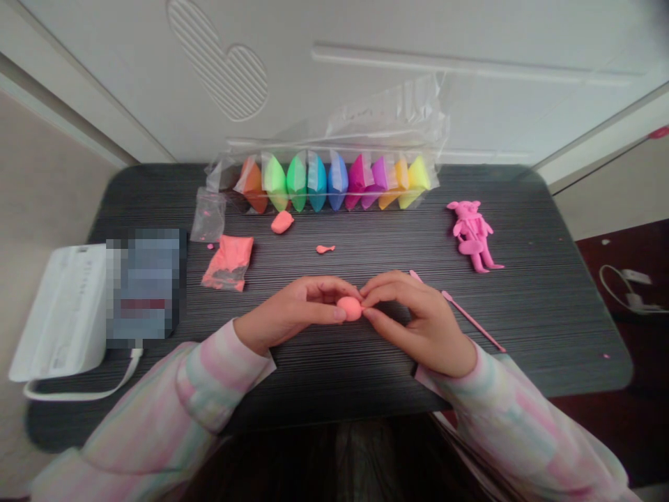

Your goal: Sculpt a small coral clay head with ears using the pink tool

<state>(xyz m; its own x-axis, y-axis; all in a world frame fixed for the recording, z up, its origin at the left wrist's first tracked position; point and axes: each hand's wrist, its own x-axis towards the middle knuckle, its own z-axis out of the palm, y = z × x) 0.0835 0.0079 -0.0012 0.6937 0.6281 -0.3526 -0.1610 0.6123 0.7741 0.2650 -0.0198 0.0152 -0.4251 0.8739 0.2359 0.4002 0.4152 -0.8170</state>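
Between my two hands, just above the dark table, is a smooth coral ball of modelling clay (pixel 349 308). My left hand (pixel 306 307) pinches it from the left with thumb and fingers. From the other side, my right hand (pixel 418 317) pinches at its right end, where a small coral tip shows between thumb and forefinger. A small coral clay piece with a thin tail (pixel 325 249) lies beyond the hands, and a coral clay lump (pixel 283 222) sits farther back. To the left rests an opened bag of coral clay (pixel 230 261).
Clay packets in several colours (pixel 338 183) line the table's back edge. A pink clay pig figure (pixel 473 233) lies at right, near a pink modelling tool (pixel 473 321). At left are a blurred phone (pixel 149 282), a white device (pixel 65 307) and its cable (pixel 112 390).
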